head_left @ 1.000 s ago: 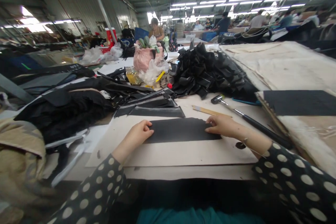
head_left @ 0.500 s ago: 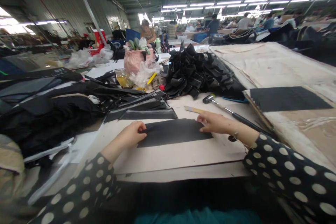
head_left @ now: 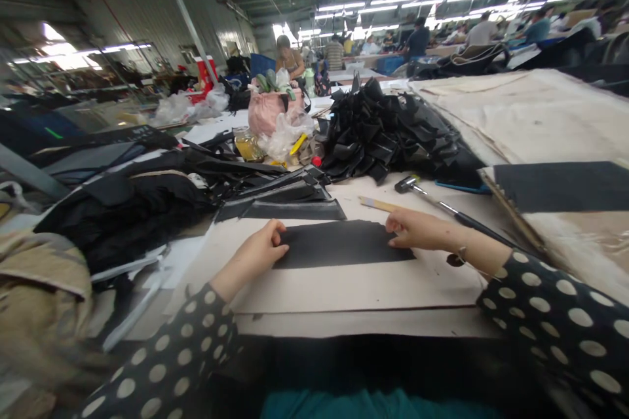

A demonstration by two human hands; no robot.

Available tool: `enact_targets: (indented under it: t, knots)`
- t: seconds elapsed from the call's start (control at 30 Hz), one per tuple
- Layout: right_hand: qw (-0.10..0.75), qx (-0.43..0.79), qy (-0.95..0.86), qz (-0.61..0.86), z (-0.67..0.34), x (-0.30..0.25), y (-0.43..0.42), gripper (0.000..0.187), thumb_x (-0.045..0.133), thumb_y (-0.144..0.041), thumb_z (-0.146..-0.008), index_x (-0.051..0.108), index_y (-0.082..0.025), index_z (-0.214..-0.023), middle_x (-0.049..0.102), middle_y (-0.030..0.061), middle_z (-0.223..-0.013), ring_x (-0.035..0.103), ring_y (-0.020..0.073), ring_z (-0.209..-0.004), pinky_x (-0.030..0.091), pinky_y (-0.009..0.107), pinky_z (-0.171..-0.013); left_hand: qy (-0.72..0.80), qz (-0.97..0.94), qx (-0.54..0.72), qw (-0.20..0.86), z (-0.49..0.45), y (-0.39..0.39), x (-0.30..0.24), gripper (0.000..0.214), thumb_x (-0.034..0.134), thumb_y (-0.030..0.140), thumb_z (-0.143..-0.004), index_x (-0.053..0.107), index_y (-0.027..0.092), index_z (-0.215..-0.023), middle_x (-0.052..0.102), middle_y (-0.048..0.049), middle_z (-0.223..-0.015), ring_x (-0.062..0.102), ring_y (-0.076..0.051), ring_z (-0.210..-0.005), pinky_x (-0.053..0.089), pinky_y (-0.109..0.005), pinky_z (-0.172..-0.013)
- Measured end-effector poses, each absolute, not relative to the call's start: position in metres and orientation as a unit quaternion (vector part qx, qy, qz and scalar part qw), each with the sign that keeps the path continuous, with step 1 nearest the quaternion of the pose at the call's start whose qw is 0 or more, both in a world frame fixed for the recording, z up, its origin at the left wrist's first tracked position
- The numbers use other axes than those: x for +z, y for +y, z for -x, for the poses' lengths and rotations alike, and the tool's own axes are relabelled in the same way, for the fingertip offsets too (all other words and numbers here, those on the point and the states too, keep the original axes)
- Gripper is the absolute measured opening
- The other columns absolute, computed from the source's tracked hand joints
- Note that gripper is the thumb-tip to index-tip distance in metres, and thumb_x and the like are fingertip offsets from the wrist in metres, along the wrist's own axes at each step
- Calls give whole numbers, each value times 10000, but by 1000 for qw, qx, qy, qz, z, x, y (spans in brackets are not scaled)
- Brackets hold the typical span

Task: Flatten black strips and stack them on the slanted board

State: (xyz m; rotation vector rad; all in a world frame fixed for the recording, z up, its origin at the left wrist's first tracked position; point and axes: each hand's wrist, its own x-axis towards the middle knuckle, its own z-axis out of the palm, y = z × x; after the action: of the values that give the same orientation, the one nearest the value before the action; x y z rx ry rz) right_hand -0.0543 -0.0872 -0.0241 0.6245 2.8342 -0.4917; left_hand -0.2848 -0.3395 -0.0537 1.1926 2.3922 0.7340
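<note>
A flat black rectangular piece of sheet material [head_left: 339, 245] lies in front of me on a pale board [head_left: 363, 291]. My left hand [head_left: 268, 242] pinches its left edge between thumb and fingers. At the opposite end, my right hand [head_left: 410, 229] has its fingers curled and pinched on the right edge. Just beyond my right hand lies a yellowish flat strip [head_left: 376, 203]. A hammer [head_left: 437, 200] with a metal head and black grip rests to the right, its handle running behind my right forearm.
Black strips [head_left: 289, 200] lie beyond the board, with a heap of black pieces [head_left: 383, 131] behind. A pink bag [head_left: 272, 111] and a jar [head_left: 248, 144] stand farther back. Right, another black sheet [head_left: 565, 186] rests on a raised pale stack. Black material [head_left: 132, 203] piles up left.
The whole view has shifted, so things appear farther right. Both hands stay at the two ends of the black piece, which looks nearly unmoved on the board.
</note>
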Motion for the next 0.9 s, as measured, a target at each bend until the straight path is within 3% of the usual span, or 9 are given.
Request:
enact_targets:
  t: [0.3,0.7,0.9]
  knots:
    - [114,-153,960,-204,58,-22,-88,307,561,-346,-653,541,-192,-917,576,35,-848,541,181,-745,377,265,-611,853,-443,248,122,273,-343,-50,234,522,219,-675,442,232,-895,478,42,-741,465,-104,-599,338,-222,-550]
    - [91,-135,963,-214,54,-21,-94,179,538,-317,-676,521,-211,-820,576,8,-785,521,155,-685,320,241,-542,852,-431,236,178,287,-338,-54,188,535,257,-658,509,205,-837,500,33,-684,483,-120,-598,350,-226,-542]
    - [92,-151,959,-221,53,-26,-90,206,566,-328,-668,554,-206,-834,590,25,-830,532,167,-725,344,247,-577,849,-470,192,145,290,-333,-49,121,551,247,-621,524,192,-725,508,-7,-774,504,-158,-733,387,-258,-658]
